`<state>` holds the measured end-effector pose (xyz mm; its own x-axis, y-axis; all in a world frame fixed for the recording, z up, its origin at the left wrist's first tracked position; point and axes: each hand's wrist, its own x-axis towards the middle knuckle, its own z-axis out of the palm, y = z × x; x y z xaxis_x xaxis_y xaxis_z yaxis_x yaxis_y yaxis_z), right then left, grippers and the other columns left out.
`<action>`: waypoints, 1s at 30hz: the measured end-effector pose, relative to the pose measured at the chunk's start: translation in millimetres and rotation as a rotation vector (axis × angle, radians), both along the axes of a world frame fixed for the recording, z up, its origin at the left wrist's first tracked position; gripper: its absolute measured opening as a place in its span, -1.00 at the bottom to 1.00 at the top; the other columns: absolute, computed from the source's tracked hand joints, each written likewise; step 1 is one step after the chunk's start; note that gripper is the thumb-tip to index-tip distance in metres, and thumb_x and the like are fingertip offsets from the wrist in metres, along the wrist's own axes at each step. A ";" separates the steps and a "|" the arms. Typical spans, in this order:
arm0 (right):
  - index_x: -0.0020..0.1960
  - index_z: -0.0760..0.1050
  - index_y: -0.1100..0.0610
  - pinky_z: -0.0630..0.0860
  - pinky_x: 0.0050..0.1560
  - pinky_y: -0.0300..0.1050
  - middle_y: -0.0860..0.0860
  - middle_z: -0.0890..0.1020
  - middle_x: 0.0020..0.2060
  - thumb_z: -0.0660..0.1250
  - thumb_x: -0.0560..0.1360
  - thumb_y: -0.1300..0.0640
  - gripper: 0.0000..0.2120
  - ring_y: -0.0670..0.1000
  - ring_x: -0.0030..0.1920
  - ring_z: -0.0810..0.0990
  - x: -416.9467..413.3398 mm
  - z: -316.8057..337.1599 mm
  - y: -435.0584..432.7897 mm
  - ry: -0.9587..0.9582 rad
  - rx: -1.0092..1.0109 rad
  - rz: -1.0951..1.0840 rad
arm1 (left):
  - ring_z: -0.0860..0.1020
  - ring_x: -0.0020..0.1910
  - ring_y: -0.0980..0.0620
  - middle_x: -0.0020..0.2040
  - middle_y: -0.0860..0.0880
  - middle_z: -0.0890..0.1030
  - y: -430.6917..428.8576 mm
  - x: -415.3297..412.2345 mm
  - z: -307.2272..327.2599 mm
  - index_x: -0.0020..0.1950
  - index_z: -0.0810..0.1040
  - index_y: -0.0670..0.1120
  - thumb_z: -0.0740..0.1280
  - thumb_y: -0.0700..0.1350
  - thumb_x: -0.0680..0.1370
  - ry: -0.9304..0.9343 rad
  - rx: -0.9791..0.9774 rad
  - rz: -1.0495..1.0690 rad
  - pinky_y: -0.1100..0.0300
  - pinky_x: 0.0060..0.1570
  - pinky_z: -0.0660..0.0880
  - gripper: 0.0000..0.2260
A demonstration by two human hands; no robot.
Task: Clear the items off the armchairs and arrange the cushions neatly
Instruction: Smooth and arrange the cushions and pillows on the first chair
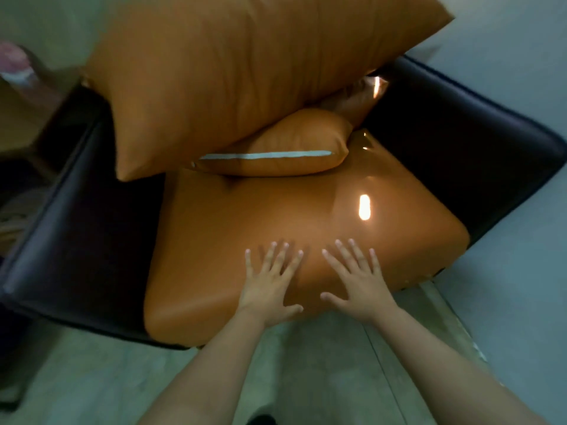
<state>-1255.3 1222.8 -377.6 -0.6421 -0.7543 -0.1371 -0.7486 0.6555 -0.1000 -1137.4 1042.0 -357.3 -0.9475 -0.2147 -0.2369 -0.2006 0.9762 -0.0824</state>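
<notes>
A dark brown armchair (478,142) fills the view, with a glossy orange seat cushion (245,216) on it. My left hand (270,283) and my right hand (356,280) lie side by side on the front of that seat cushion, fingers straight and spread, palms down. A large orange back cushion (239,62) leans at the rear, tilted to the left. Below it lies a small orange cushion (291,139) with a pale stripe along its edge. Part of another orange cushion (359,96) shows behind at the right.
Pale tiled floor (306,369) lies in front of the chair and a light wall (515,62) stands at the right. Blurred furniture and a pink object (12,58) sit at the far left.
</notes>
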 end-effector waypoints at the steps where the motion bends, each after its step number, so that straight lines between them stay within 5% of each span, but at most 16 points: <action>1: 0.50 -0.33 -0.21 -0.47 0.36 0.13 -0.05 -0.35 0.51 -0.22 0.32 -0.47 -0.18 0.02 0.44 -0.51 8.7 19.7 -0.8 0.000 0.024 0.034 | -0.39 0.48 -0.12 0.53 -0.05 -0.36 0.6 10.3 20.2 0.50 -0.41 0.12 0.19 0.39 0.45 -0.018 0.001 0.014 -0.40 0.34 -0.31 -0.07; 5: 0.52 -0.26 -0.20 -0.48 0.34 0.16 -0.05 -0.29 0.52 -0.20 0.33 -0.43 -0.19 0.00 0.45 -0.47 42.5 110.2 -8.5 -0.001 0.019 0.149 | -0.40 0.48 -0.09 0.53 -0.05 -0.36 0.0 47.1 105.9 0.51 -0.39 0.08 0.16 0.37 0.48 -0.035 -0.024 0.043 -0.37 0.35 -0.33 -0.10; 10: 0.53 -0.24 -0.15 -0.43 0.42 0.11 -0.03 -0.24 0.53 -0.09 0.44 -0.39 -0.24 0.05 0.48 -0.41 91.3 224.2 -14.0 0.012 0.021 0.226 | -0.32 0.52 -0.04 0.56 -0.05 -0.28 4.7 94.9 216.7 0.53 -0.33 0.02 0.12 0.35 0.51 -0.002 -0.040 0.095 -0.10 0.48 -0.26 -0.16; 13: 0.54 -0.27 -0.12 -0.40 0.43 0.11 -0.03 -0.32 0.50 0.15 0.48 -0.34 -0.15 0.08 0.48 -0.40 120.6 287.7 -16.7 0.015 0.068 0.231 | -0.28 0.53 -0.08 0.56 -0.02 -0.27 9.3 128.0 279.4 0.54 -0.31 0.04 0.12 0.35 0.51 0.017 -0.031 0.190 -0.09 0.50 -0.19 -0.17; 17: 0.53 -0.30 -0.11 -0.37 0.45 0.13 -0.01 -0.29 0.52 0.23 0.44 -0.34 -0.07 0.08 0.49 -0.40 166.9 353.6 -30.3 0.031 0.079 0.229 | -0.26 0.53 -0.12 0.57 -0.01 -0.26 6.6 179.8 347.9 0.54 -0.31 0.06 0.13 0.35 0.51 0.040 -0.044 0.331 -0.15 0.49 -0.16 -0.17; 30: 0.55 -0.25 -0.08 -0.30 0.48 0.12 0.03 -0.22 0.55 0.26 0.45 -0.29 -0.08 0.09 0.51 -0.35 328.4 441.4 -169.0 0.066 -0.006 0.342 | -0.27 0.53 -0.08 0.57 -0.03 -0.24 -86.3 379.0 416.0 0.54 -0.29 0.04 0.17 0.29 0.53 0.161 -0.036 0.626 -0.14 0.50 -0.14 -0.18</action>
